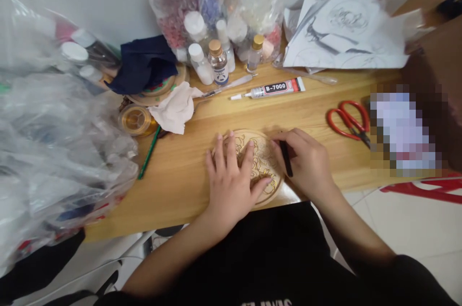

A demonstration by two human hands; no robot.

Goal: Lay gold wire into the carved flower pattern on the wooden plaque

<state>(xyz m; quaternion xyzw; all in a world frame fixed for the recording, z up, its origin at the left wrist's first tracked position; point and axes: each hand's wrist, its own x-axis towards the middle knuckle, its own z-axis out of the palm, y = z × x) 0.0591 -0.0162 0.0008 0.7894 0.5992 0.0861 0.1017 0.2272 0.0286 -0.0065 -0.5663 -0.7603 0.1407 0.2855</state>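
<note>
A round wooden hoop [276, 195] with gold curled lines on its pale face lies at the table's front edge. My left hand [231, 176] rests flat across its left part, fingers spread, with nothing held. At the hoop's right side, my right hand [305, 159] is closed round a slim black tool [286, 158]. The tool's tip is hidden by my fingers. Beyond the hoop, a B-7000 glue tube [276, 88] lies on its side.
Red-handled scissors [348, 121] lie to the right, near a blurred-out object [404, 130]. Plastic bags [72, 142] crowd the left, beside a green pencil [149, 152] and a wire spool [135, 120]. Small bottles [218, 63] and sketched papers [342, 31] line the back.
</note>
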